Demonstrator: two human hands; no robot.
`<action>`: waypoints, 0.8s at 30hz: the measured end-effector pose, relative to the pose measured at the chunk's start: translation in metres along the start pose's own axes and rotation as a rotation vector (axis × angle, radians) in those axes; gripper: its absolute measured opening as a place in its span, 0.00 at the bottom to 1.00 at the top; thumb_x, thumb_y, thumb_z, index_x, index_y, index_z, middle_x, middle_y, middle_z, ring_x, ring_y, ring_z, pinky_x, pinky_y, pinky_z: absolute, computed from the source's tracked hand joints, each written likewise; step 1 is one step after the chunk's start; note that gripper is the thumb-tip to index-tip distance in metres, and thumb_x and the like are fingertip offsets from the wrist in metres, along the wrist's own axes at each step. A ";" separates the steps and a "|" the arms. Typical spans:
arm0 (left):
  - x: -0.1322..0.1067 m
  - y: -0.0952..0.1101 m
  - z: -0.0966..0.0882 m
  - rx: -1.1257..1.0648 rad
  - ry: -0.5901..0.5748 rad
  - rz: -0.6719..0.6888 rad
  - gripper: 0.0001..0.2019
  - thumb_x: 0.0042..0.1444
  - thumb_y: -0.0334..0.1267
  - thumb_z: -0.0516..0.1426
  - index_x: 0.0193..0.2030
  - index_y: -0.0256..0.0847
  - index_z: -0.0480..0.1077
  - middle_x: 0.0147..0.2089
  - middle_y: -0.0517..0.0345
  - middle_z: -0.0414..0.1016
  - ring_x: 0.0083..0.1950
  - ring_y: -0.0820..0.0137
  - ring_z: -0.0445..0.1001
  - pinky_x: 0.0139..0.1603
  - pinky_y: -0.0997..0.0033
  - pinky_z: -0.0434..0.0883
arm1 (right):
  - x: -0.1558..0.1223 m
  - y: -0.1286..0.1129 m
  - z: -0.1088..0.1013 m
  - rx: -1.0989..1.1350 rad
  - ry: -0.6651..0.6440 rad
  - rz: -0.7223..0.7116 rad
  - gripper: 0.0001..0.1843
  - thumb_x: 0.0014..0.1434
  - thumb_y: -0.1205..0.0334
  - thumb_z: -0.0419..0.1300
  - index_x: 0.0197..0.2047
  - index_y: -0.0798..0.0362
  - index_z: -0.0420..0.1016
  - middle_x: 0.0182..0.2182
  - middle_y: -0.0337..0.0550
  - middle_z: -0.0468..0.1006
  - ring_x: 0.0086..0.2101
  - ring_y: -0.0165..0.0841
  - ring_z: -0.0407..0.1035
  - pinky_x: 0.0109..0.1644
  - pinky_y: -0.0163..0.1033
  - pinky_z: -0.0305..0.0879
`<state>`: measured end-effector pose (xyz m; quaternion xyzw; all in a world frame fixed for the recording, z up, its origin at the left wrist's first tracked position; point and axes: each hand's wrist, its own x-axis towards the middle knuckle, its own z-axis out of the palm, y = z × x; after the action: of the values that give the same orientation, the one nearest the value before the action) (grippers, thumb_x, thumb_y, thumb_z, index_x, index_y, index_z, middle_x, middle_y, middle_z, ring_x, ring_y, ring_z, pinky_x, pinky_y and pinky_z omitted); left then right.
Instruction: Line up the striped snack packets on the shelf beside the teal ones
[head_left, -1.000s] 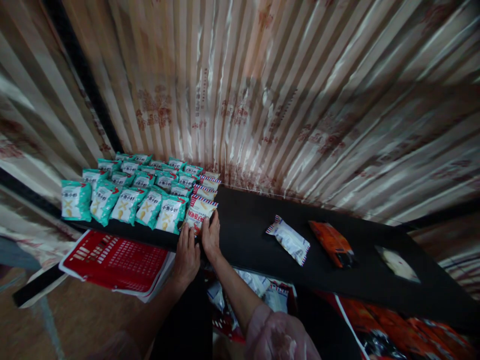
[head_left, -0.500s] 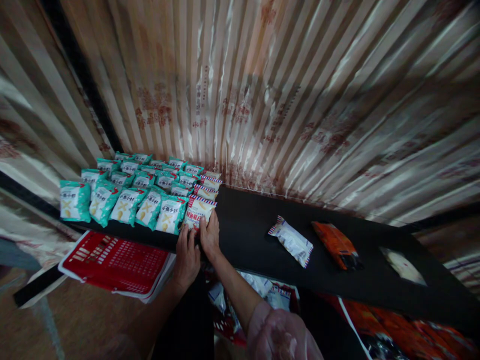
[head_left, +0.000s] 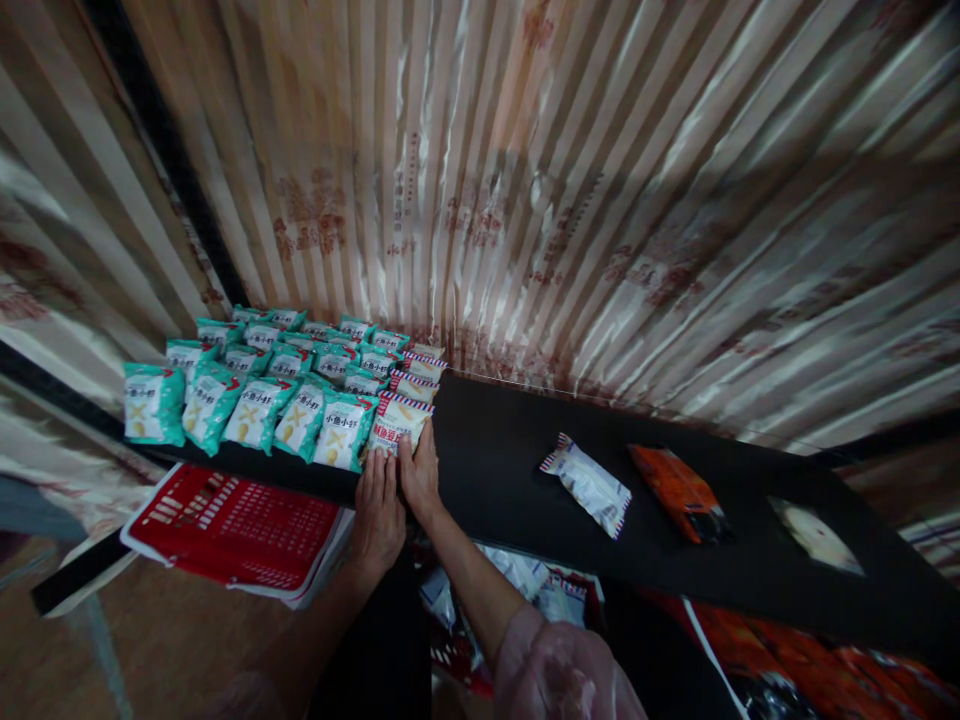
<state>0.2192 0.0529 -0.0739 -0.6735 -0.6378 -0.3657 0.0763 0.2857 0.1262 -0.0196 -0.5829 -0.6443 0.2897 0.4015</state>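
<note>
Near the front edge of the black shelf (head_left: 491, 440), just right of the teal packs (head_left: 255, 412), stands a red-lettered pack (head_left: 397, 415) with a striped top edge, leaning back a little; both hands are on it. The right hand (head_left: 421, 470) grips its right side, thumb on the front and fingers along the edge; the left hand (head_left: 379, 515) lays its fingertips against the bottom of the pack, and whether that grip is closed on it I cannot tell. Behind the pack stand more of its kind, in line toward the curtain (head_left: 480, 150); the teal packs stand in rows beside them, faces forward.

Farther right on the shelf, well apart from the hands, lie a white pack (head_left: 589, 485) with striped ends, an orange pack (head_left: 679, 490) and a clear pack (head_left: 816, 535), one after another; below the shelf, a red basket (head_left: 232, 525) sits at the left, a second basket (head_left: 454, 658) holds white bags (head_left: 562, 600) under the right forearm, and orange bags (head_left: 810, 650) fill the lower right.
</note>
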 end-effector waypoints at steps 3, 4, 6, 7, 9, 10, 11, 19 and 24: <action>-0.001 0.000 0.001 -0.010 0.005 0.025 0.31 0.59 0.29 0.43 0.68 0.35 0.33 0.69 0.38 0.41 0.69 0.54 0.41 0.61 0.47 0.55 | 0.001 0.002 0.003 0.003 0.006 -0.003 0.33 0.62 0.52 0.43 0.66 0.58 0.44 0.61 0.56 0.57 0.59 0.39 0.54 0.59 0.48 0.53; -0.001 0.000 0.001 -0.013 0.005 0.027 0.31 0.59 0.29 0.43 0.68 0.35 0.33 0.69 0.38 0.41 0.69 0.54 0.41 0.61 0.47 0.55 | 0.000 0.003 0.004 0.001 0.011 -0.004 0.33 0.62 0.52 0.43 0.66 0.58 0.43 0.61 0.56 0.57 0.59 0.39 0.55 0.59 0.47 0.53; 0.000 0.002 -0.001 -0.020 0.008 0.022 0.31 0.60 0.30 0.44 0.68 0.35 0.34 0.69 0.38 0.40 0.69 0.54 0.40 0.61 0.47 0.55 | 0.000 0.006 0.005 -0.004 0.018 -0.004 0.35 0.62 0.51 0.44 0.67 0.59 0.41 0.62 0.56 0.56 0.60 0.39 0.53 0.60 0.47 0.52; 0.000 0.002 -0.002 -0.023 0.019 0.014 0.31 0.60 0.30 0.44 0.68 0.35 0.34 0.69 0.38 0.39 0.69 0.53 0.39 0.61 0.46 0.55 | -0.001 0.007 0.005 -0.006 0.021 -0.004 0.36 0.61 0.50 0.44 0.67 0.60 0.39 0.62 0.57 0.54 0.60 0.39 0.52 0.60 0.47 0.51; 0.003 0.002 -0.007 -0.018 0.069 -0.031 0.30 0.61 0.32 0.45 0.68 0.34 0.35 0.69 0.37 0.37 0.69 0.52 0.38 0.61 0.44 0.54 | -0.002 0.009 0.004 0.000 0.025 -0.011 0.38 0.61 0.49 0.44 0.67 0.60 0.36 0.63 0.56 0.52 0.61 0.39 0.51 0.61 0.47 0.51; 0.005 0.001 -0.011 -0.009 0.106 -0.066 0.30 0.62 0.33 0.45 0.68 0.34 0.35 0.69 0.37 0.36 0.69 0.51 0.37 0.62 0.43 0.53 | -0.003 0.010 0.004 0.004 0.027 -0.016 0.39 0.61 0.49 0.44 0.67 0.60 0.35 0.64 0.56 0.51 0.61 0.39 0.51 0.60 0.46 0.51; 0.008 0.000 -0.014 0.014 0.148 -0.115 0.30 0.62 0.34 0.45 0.68 0.34 0.36 0.70 0.37 0.35 0.69 0.51 0.36 0.62 0.42 0.51 | -0.003 0.011 0.004 0.008 0.028 -0.020 0.39 0.60 0.48 0.45 0.67 0.59 0.35 0.64 0.55 0.51 0.61 0.39 0.51 0.60 0.46 0.52; 0.025 -0.028 -0.031 0.049 0.246 -0.163 0.25 0.64 0.33 0.43 0.66 0.34 0.43 0.69 0.38 0.40 0.69 0.53 0.37 0.63 0.44 0.51 | -0.004 0.012 0.008 -0.062 0.010 -0.050 0.42 0.59 0.47 0.47 0.67 0.62 0.36 0.58 0.59 0.62 0.56 0.41 0.60 0.55 0.45 0.57; 0.027 -0.035 -0.025 0.054 0.224 -0.144 0.24 0.64 0.35 0.42 0.66 0.33 0.45 0.67 0.37 0.49 0.69 0.56 0.42 0.64 0.47 0.52 | -0.004 0.011 0.011 -0.133 -0.001 -0.052 0.40 0.60 0.47 0.46 0.67 0.62 0.37 0.56 0.59 0.64 0.56 0.42 0.59 0.56 0.47 0.56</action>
<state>0.1749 0.0666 -0.0522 -0.5788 -0.6816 -0.4256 0.1388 0.2825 0.1249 -0.0354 -0.5912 -0.6773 0.2358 0.3690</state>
